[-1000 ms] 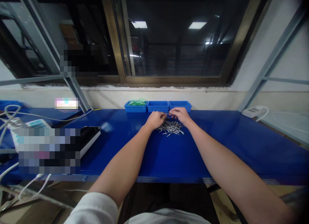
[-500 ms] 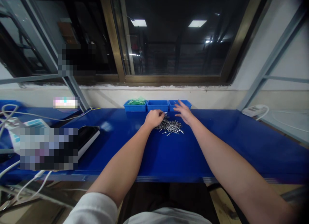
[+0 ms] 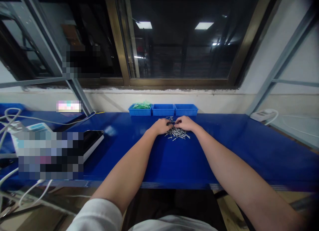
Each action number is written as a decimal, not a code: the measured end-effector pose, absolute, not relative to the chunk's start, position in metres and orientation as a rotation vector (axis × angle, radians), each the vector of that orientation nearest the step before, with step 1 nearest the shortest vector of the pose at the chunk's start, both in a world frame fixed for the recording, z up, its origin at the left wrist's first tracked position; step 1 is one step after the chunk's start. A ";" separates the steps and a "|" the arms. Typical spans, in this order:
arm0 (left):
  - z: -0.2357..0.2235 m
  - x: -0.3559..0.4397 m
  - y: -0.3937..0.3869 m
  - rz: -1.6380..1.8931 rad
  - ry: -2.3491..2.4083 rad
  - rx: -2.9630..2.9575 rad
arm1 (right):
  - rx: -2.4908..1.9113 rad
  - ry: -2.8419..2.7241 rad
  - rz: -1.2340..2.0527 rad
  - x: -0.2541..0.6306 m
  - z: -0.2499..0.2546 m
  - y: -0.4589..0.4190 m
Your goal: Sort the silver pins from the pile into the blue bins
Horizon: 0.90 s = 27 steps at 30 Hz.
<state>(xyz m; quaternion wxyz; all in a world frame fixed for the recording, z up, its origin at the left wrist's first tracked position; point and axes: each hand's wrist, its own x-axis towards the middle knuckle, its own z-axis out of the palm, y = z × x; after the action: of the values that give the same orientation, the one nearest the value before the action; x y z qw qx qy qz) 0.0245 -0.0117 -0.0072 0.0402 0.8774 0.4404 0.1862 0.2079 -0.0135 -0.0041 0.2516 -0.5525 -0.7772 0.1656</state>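
A pile of small metal pins (image 3: 177, 133) lies on the blue table (image 3: 174, 158) in front of me. My left hand (image 3: 161, 126) rests at the pile's left edge with its fingers curled in a pinch. My right hand (image 3: 184, 123) sits at the pile's far right side, fingers bent down onto the pins. The fingertips of both hands meet over the pile's far edge. What each pinch holds is too small to make out.
Three blue bins stand in a row behind the pile: the left bin (image 3: 140, 110) holds green parts, the middle bin (image 3: 163, 110) and right bin (image 3: 185, 109) look dark inside. A black device (image 3: 92, 139) and white cables (image 3: 15, 118) lie at the left. A white power strip (image 3: 263, 115) lies far right.
My right hand, spread open near the right bin half a second ago, has come back down onto the pile and closed beside my left hand. The left hand stayed in place.
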 end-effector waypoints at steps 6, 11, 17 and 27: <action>-0.004 0.025 -0.016 0.559 1.348 2.675 | -1.446 -2.188 0.395 0.206 -0.005 -0.013; -0.005 0.024 -0.015 0.541 1.342 2.668 | -1.512 -2.169 0.332 0.206 -0.006 -0.011; -0.007 0.024 -0.011 0.511 1.374 2.650 | -1.575 -2.155 0.268 0.207 -0.008 -0.008; -0.004 0.026 -0.014 0.495 1.425 2.635 | -1.634 -2.122 0.291 0.211 -0.002 -0.011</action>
<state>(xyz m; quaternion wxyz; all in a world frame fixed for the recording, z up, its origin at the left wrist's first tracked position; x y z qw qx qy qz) 0.0255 -0.0142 -0.0037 0.0527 0.8665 0.4688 0.1628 0.2105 -0.0113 -0.0025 0.2218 -0.5915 -0.7680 0.1053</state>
